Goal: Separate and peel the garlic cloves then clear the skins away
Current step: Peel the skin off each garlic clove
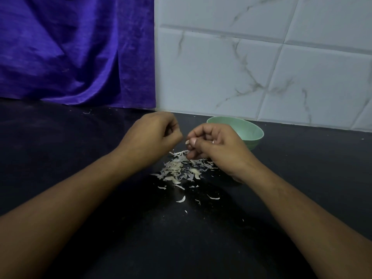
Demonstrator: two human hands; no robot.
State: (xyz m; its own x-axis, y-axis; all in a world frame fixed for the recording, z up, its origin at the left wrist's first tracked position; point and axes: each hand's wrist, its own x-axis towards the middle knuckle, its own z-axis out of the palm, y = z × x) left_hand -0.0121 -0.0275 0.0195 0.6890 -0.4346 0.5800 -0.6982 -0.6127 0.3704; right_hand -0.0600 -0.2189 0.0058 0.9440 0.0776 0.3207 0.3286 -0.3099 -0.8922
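Peeling step, I judge: just before the bowl (254,131) the right hand (217,147) pinches a clove (188,142) over the skins (179,170), the left hand (155,135) curls, hold unclear; next, strip its skin.

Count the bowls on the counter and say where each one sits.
1. The green bowl stands on the black counter near the tiled wall, just behind the right hand, which covers part of its near rim. Another could be hidden under that hand.
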